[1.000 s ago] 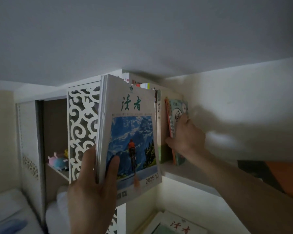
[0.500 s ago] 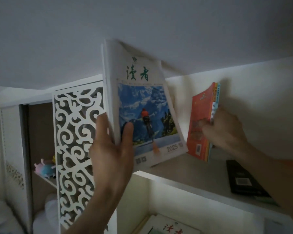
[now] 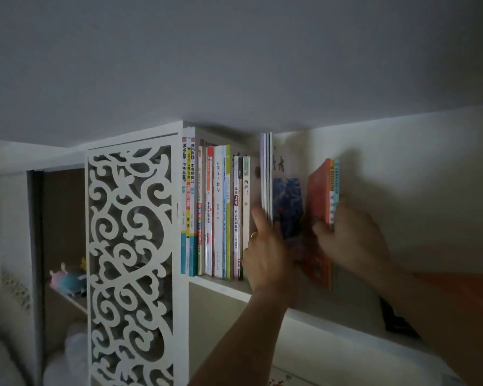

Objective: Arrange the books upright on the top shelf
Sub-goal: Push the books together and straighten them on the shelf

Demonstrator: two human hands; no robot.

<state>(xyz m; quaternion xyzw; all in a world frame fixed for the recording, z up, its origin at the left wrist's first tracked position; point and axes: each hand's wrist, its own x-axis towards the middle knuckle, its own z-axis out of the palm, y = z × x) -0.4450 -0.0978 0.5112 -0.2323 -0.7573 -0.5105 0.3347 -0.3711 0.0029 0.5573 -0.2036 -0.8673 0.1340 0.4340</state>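
Observation:
Several books (image 3: pixel 218 210) stand upright in a row at the left end of the top shelf (image 3: pixel 221 286). Right of them, my left hand (image 3: pixel 265 254) grips a bundle of thin magazines (image 3: pixel 286 201) with a mountain picture on the cover, held upright on the shelf with a small gap to the row. Further right, my right hand (image 3: pixel 352 240) grips a few thin books (image 3: pixel 322 201), the front one orange, tilted slightly and standing on the shelf. The lower parts of both bundles are hidden behind my hands.
A white carved lattice panel (image 3: pixel 131 260) closes the shelf's left side. Behind it a lower compartment holds a plush toy (image 3: pixel 67 280). A dark flat book (image 3: pixel 396 321) lies on the shelf at the right. The ceiling hangs just above the book tops.
My left hand has carried the magazines from in front of the shelf into it, upright beside the row. My right hand with the orange books has kept its place.

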